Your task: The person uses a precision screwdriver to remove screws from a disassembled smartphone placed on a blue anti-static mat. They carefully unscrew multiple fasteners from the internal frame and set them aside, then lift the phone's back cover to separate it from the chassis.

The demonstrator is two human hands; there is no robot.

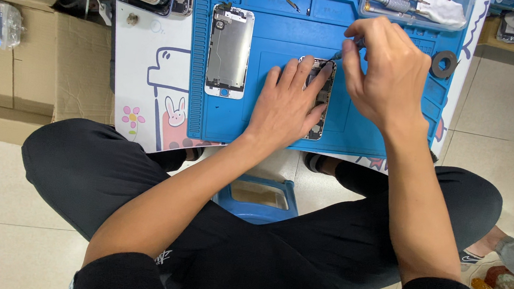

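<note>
Head view shows my left hand (289,100) flat on the opened phone body (319,100) mid-mat (267,38), my right hand (380,71) pinching a small screwdriver (341,53) into its top, screen panel (229,51) already off alongside, so I judge disassembly is partway.

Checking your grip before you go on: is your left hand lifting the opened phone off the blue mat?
No, the left hand lies flat on the opened phone, pressing it onto the blue mat.

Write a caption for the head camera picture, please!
Left hand steadies an opened phone while right hand works a thin tool.
</note>
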